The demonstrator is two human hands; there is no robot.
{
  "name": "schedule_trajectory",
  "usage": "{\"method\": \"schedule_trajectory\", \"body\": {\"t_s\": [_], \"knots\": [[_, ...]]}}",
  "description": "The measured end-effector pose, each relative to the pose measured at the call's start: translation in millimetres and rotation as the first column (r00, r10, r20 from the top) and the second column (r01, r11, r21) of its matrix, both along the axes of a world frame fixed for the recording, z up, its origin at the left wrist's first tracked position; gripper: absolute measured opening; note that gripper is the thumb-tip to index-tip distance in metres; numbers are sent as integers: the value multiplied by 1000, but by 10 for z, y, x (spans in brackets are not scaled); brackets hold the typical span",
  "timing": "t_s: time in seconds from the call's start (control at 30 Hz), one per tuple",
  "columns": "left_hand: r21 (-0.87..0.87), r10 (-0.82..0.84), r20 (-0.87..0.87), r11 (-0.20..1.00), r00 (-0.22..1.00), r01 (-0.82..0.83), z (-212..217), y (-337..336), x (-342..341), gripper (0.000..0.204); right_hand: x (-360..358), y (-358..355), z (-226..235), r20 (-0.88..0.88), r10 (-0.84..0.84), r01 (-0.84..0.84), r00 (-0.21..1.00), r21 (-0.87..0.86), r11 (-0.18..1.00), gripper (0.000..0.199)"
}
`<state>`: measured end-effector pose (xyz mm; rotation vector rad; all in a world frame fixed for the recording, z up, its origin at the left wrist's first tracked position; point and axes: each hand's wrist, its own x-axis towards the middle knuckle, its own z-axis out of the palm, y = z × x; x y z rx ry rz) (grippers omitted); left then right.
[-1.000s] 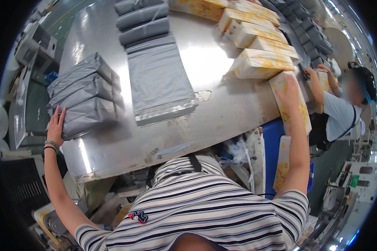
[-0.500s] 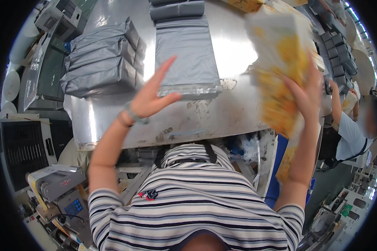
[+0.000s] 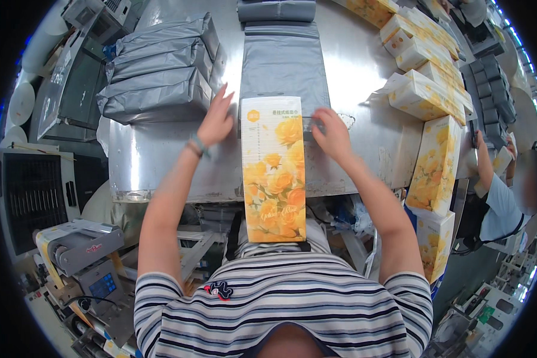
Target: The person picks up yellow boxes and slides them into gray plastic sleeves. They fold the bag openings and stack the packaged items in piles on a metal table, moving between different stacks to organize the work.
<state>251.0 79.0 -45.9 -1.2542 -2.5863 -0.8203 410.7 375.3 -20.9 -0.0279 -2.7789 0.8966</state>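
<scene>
A tall tissue pack (image 3: 273,173), white with yellow roses, lies lengthwise between my hands. Its far end rests over the near edge of a flat grey plastic mailing bag (image 3: 283,65), and its near end overhangs the table toward my waist. My left hand (image 3: 216,122) is left of the pack, holding nothing, fingers stretched and apart. On the other side, my right hand (image 3: 332,134) is at the bag's near right corner, its thumb and bent fingers apart. Whether those fingertips touch the bag is hard to see.
Filled grey bags (image 3: 155,89) stand in a row on the metal table (image 3: 364,161) at left. A grey roll (image 3: 277,11) lies at the far side. More rose-printed packs (image 3: 432,161) line the right edge. A person (image 3: 501,191) works farther right; a machine (image 3: 83,250) stands lower left.
My right hand has brought the tissue pack from the right to the middle and let it go over the bag's edge. My left hand stays left of the bag.
</scene>
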Motion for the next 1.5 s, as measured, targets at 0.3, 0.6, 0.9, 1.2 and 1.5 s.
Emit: {"method": "schedule_trajectory", "body": {"t_s": [0.3, 0.6, 0.9, 1.2, 1.5], "knots": [[-350, 73, 23, 935, 997, -60, 339, 751, -108, 18, -748, 329, 92, 107, -122, 154, 987, -383, 911, 15], [-47, 297, 334, 953, 894, -299, 94, 573, 466, 14, -303, -3, -86, 127, -234, 260, 964, -260, 930, 19], [-437, -459, 469, 621, 754, 650, 460, 6, 1175, 17, 1057, -24, 505, 653, 355, -277, 670, -224, 935, 22], [256, -196, 952, 931, 235, -259, -52, -56, 1157, 20, 481, -625, 276, 387, 280, 84, 879, -701, 708, 14], [122, -183, 872, 979, 453, 160, -10, -167, 698, 16, -33, -1335, -86, 134, 174, -53, 976, -627, 778, 26]]}}
